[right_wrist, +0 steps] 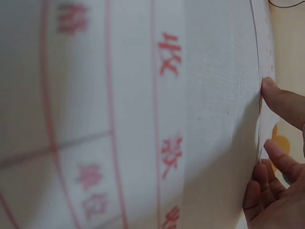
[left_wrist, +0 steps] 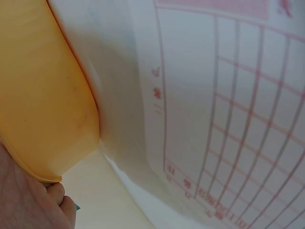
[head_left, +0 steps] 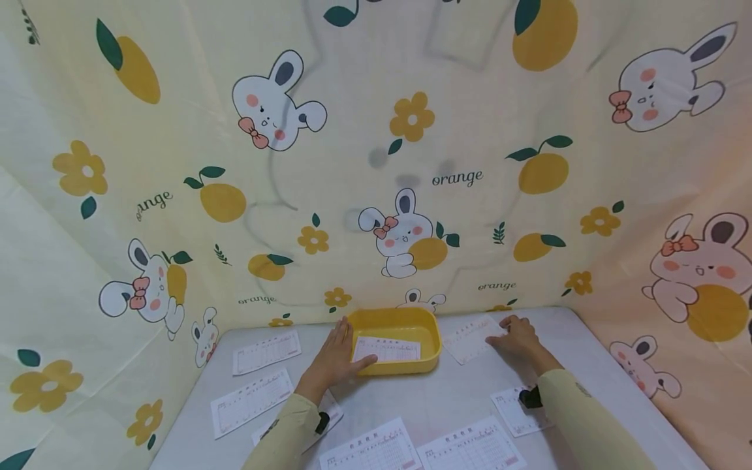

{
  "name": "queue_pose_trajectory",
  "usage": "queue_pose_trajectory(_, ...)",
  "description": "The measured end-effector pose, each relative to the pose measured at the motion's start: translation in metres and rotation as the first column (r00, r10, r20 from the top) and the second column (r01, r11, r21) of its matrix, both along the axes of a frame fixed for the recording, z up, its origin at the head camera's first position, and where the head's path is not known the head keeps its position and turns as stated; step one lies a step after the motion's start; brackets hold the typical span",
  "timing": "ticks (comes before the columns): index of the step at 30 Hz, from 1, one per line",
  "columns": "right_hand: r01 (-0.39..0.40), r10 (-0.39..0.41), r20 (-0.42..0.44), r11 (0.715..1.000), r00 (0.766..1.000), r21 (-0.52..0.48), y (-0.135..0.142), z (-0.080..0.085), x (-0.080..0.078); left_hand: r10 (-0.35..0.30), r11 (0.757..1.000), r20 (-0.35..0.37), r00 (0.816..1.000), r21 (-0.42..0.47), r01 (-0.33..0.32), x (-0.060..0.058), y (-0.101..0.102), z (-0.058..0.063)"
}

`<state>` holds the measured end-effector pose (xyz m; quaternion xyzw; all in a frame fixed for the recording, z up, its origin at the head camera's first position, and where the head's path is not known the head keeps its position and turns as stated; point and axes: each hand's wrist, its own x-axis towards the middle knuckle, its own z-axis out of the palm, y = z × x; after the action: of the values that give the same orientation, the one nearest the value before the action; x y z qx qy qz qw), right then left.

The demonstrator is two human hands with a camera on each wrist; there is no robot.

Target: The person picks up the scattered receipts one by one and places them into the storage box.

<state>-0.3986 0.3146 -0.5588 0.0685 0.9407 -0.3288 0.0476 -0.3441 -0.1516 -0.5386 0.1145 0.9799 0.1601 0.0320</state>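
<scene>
One left hand [head_left: 335, 363] grips our yellow tray [head_left: 433, 349]; our right hand [head_left: 520, 338], grasp unclear, should pinch the receipt [head_left: 469, 339] edgewise.

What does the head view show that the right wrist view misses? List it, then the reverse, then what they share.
Only head: the yellow tray, the slip inside it, and the left grip touching the tray.
Only right wrist: red characters on a near slip, large enough to make out.
Both: the right grip, printed slips and patterned cloth.
</scene>
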Motion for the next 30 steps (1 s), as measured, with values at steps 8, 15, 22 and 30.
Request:
queue_pose_trajectory(8,-0.003,0.003,-0.009,1.000,1.000,0.014,-0.0004,0.0026,0.0032,0.009,1.000,0.011,1.000,0.000,-0.009,0.0008,0.0011,-0.0006)
queue_pose_trajectory(15,-0.018,0.018,-0.014,1.000,1.000,0.014,-0.0008,0.0041,0.0023,0.008,1.000,0.007,1.000,-0.001,-0.008,0.0007,0.0016,0.0002)
queue_pose_trajectory(22,-0.025,0.024,0.043,1.000,0.999,0.016,-0.0033,0.0064,0.0017,0.011,1.000,0.009,1.000,0.004,-0.011,0.0001,0.0006,-0.0009)
queue_pose_trajectory(30,-0.025,0.025,0.037,1.000,0.999,-0.015,-0.0007,0.0052,0.0005,0.020,1.000,0.005,1.000,0.002,-0.020,0.0007,0.0011,-0.0010)
